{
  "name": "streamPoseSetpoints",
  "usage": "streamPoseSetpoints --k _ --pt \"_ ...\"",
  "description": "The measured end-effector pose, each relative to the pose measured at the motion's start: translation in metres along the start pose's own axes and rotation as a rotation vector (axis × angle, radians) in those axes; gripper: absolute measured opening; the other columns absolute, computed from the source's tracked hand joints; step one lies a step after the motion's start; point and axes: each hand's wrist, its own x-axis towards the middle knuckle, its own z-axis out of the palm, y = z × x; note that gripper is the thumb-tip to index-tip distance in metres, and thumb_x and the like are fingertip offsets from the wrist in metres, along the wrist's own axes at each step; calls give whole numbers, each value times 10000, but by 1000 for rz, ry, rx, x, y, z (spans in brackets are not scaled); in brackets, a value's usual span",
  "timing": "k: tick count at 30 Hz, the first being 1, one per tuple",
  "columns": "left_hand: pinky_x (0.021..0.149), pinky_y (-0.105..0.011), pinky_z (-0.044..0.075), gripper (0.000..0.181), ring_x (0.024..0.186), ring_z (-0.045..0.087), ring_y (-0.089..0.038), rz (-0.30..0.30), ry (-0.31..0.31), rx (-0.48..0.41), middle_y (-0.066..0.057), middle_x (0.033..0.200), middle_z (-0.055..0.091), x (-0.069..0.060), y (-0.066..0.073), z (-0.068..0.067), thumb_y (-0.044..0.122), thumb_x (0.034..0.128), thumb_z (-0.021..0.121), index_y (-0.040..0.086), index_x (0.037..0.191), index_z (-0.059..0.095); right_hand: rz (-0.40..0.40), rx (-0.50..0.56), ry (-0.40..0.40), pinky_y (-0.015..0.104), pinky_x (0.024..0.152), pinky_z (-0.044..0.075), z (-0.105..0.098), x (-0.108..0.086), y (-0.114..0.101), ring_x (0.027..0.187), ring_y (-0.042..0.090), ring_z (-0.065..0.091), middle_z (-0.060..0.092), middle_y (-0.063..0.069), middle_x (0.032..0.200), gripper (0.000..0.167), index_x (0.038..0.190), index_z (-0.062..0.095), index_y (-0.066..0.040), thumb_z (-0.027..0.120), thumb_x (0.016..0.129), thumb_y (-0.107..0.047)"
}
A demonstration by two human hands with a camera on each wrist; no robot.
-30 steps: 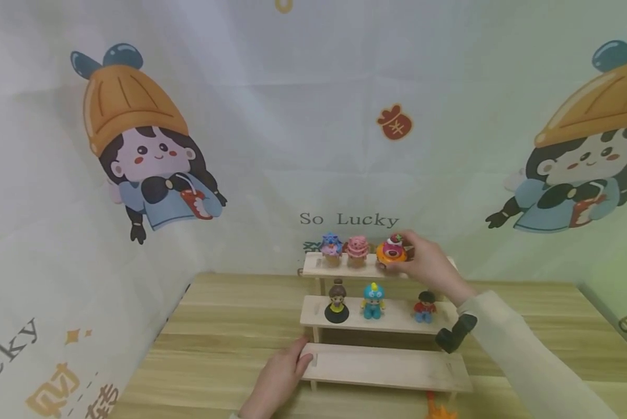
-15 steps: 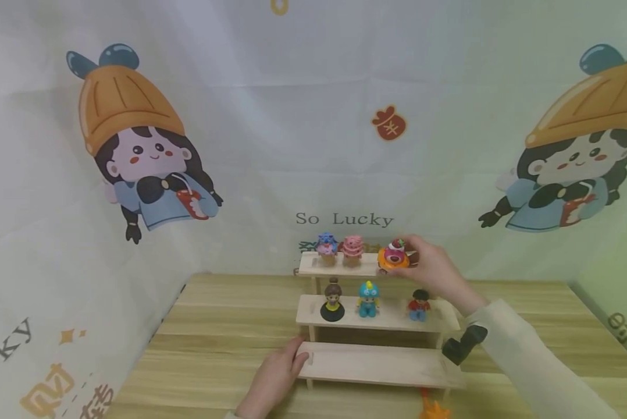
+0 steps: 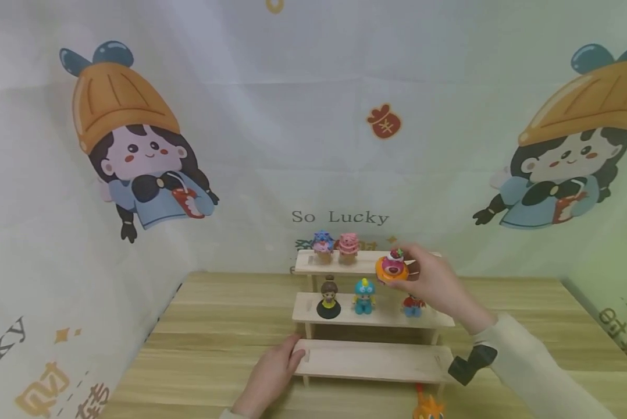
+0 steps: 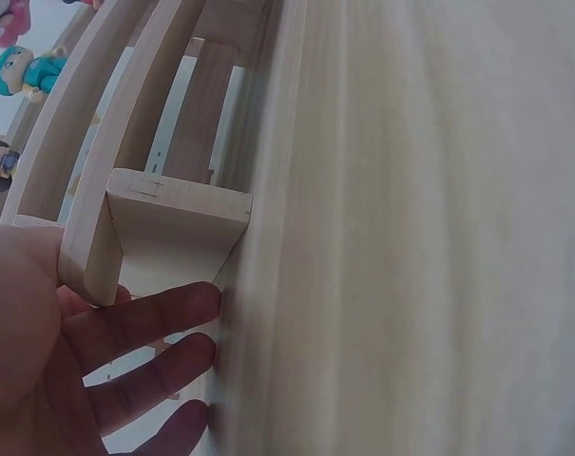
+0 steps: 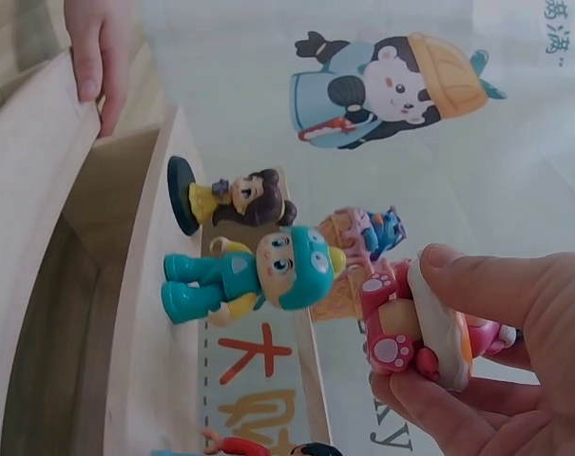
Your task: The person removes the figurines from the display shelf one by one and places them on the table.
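Note:
In the head view my right hand (image 3: 433, 284) pinches a pink bear figurine (image 3: 393, 270) with an orange body part and a strawberry on top. It is in front of the top tier, above the middle one. The right wrist view shows the bear's pink paws (image 5: 392, 350) and a white band between thumb and fingers. My left hand (image 3: 274, 368) holds the left end of the three-tier wooden display shelf (image 3: 371, 359) at its lowest tier. In the left wrist view the thumb side of that hand lies against the plank end (image 4: 95, 256), other fingers extended beneath.
Blue (image 3: 323, 247) and pink (image 3: 348, 248) ice-cream-cone figurines stand on the top tier. On the middle tier are a brown-haired doll (image 3: 328, 298), a teal-capped figurine (image 3: 364, 298) and a red-shirted figurine (image 3: 412, 306). An orange toy (image 3: 428, 406) lies before the shelf.
My right hand has drawn the bear figurine off the top tier, toward me and lower. The hand now partly covers the red-shirted figurine. The left hand keeps its hold on the shelf.

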Motion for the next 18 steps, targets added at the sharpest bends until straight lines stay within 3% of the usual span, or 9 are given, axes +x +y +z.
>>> streamPoseSetpoints --k 13,18 --pt "742 -486 550 363 901 678 -373 -14 -11 1 -210 1063 685 1 1 0 266 968 540 7 1220 575 4 80 -35 345 797 578 5 -34 -9 995 310 660 629 186 1163 574 1244 535 -15 809 753 -127" --pt "752 -487 550 360 902 677 -374 -11 -2 4 -213 1068 685 0 1 1 254 966 542 6 1224 575 38 115 -49 383 840 564 9 -47 -10 1033 318 640 620 187 1196 619 1274 527 -21 818 738 -128"
